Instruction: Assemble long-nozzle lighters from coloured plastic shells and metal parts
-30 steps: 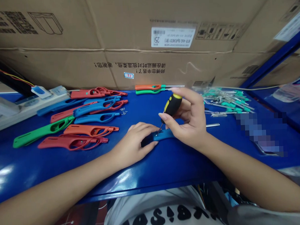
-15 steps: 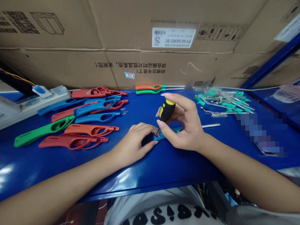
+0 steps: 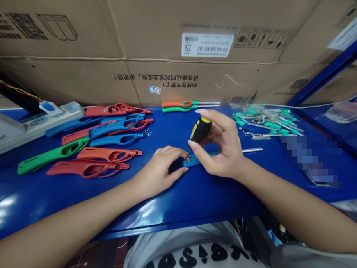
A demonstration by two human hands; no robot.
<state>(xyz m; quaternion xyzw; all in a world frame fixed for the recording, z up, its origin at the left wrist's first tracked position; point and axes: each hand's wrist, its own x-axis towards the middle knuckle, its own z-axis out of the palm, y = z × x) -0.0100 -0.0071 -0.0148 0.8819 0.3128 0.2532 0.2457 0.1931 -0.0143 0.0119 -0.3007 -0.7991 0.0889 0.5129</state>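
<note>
A blue long-necked lighter point(image 3: 194, 162) lies on the blue table, its metal tube pointing right. My left hand point(image 3: 163, 169) grips the handle end of this lighter between thumb and fingers. In my right hand point(image 3: 224, 146) is a black and yellow screwdriver point(image 3: 202, 129), held tilted by its handle. The screwdriver's thin shaft points down and left, its tip at the lighter's handle end beside my left fingertips. My right hand covers the middle of the lighter.
Red, blue, green and orange lighter casings point(image 3: 103, 154) lie at the left, near a power strip point(image 3: 37, 125). Two lighters with tubes point(image 3: 179, 106) rest by the cardboard box point(image 3: 164, 72). Green-ended metal tubes point(image 3: 268, 121) are heaped at the right, above a pixelated object point(image 3: 312, 160).
The screwdriver's handle has leaned further right with my right hand, and more of its shaft shows. My left hand has stayed in place on the lighter.
</note>
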